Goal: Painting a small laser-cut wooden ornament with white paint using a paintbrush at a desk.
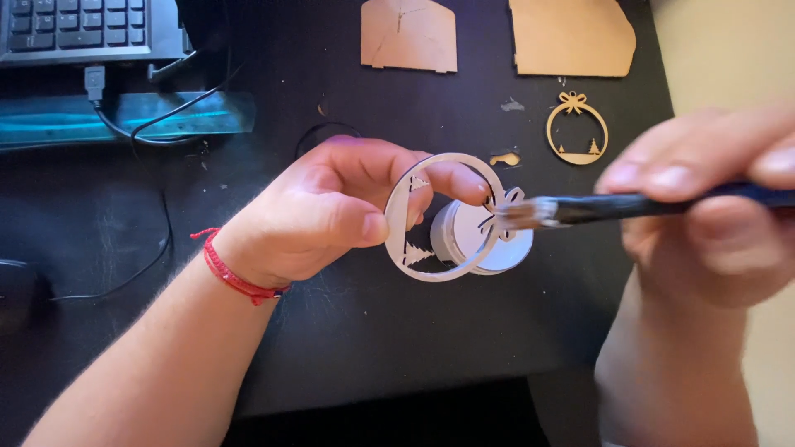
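Two hands busy over black bench [348,331]: left hand [323,211] fingers pinch grey-painted round wooden ornament ring [439,217] w/ tree cutout, above small grey paint pot [484,240]. Right hand [704,207] fingers clenched on dark-handled brush [629,205], bristles at ring's bow. Thin ring could snap if pressed hard; wet paint may smear onto fingers.

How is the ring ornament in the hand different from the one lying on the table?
The held ornament is painted pale grey-white; the ornament on the table is bare tan wood. The held one is pinched upright by the left hand, with the brush in the right hand touching its bow; the other lies flat and untouched. The held one looks bigger, being nearer the camera. Both are rings with a bow on top and little trees inside.
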